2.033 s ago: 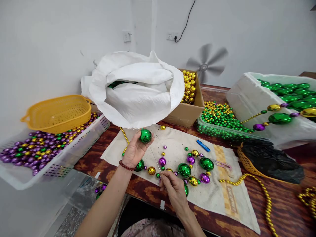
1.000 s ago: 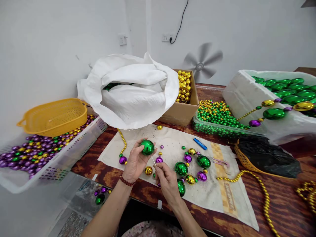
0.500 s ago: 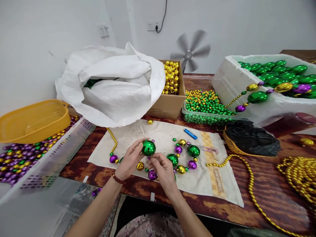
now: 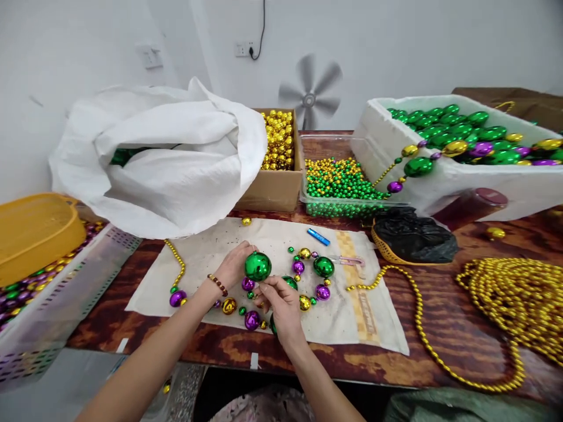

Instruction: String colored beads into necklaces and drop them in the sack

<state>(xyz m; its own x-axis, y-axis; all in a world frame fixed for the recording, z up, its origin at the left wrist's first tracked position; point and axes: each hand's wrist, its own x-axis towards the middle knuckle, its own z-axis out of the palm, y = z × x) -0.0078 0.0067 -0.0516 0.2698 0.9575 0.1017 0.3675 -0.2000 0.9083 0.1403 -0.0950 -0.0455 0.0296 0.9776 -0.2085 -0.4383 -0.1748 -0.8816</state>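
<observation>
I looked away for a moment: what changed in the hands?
The large green ball, kept in the left hand, moved rightward and nearer the person over the cloth. The right hand drew close beneath it; the needle it gripped is now hard to see. The blue object stayed put.

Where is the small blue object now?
In the head view, the small blue object lies on the pale cloth, right of centre, beyond the right hand, between a large green bead and the clear bin.

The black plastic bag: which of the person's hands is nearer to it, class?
Right. The right hand lies to the left of the black plastic bag; the left hand is farther left, beside the raised green bead.
</observation>
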